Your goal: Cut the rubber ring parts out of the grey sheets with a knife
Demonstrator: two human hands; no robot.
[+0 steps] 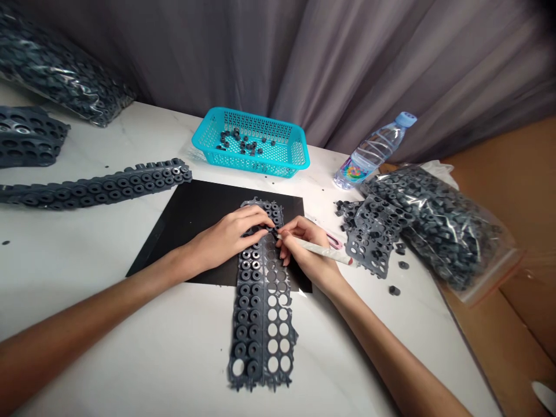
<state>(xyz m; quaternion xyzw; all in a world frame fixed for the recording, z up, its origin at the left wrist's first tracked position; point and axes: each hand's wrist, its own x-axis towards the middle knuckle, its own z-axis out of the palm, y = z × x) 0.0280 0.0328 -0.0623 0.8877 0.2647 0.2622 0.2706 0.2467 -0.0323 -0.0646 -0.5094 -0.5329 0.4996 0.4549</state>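
A dark grey moulded rubber sheet [263, 324] lies lengthwise in front of me, its far part on a black mat [174, 231]. Ring-shaped rubber pieces fill most of its left columns, while many holes on the right side are bare. My left hand [237, 231] rests over the sheet's upper part, thumb and forefinger pinched at its rubber. In my right hand [310, 249] is a slim white pen-shaped tool [324, 249], its tip meeting the sheet beside my left fingertips. The exact point of contact is partly hidden by my fingers.
A turquoise basket [299, 159] holds several small rubber pieces. Right of it are a water bottle [369, 150], a punched-out sheet [373, 231], loose rings and a filled plastic bag [452, 231]. Another rubber strip [99, 188] and bag [61, 69] lie left.
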